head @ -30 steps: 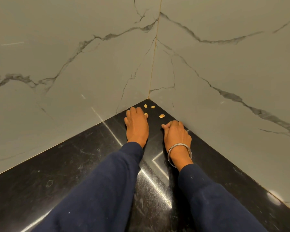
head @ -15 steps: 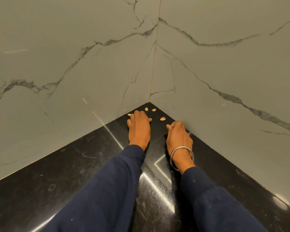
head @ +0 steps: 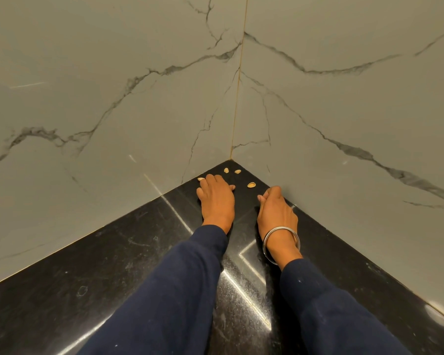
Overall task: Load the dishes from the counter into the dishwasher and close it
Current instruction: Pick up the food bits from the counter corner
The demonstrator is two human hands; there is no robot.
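The left hand [head: 217,198] lies palm down on the black surface [head: 113,265], fingers [head: 210,178] bent at the tips among small tan shells [head: 251,185]; whether they pinch one cannot be told. The right hand [head: 276,208], a bangle [head: 281,242] on its wrist, has fingers curled under, contents hidden. Both sit in the corner of the marble walls [head: 139,98]. No dishes or dishwasher are in view.

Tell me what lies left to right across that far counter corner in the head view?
Shell bit by the left hand's fingertips → left hand → two shell bits → larger shell bit → right hand, steel bangle on its wrist.
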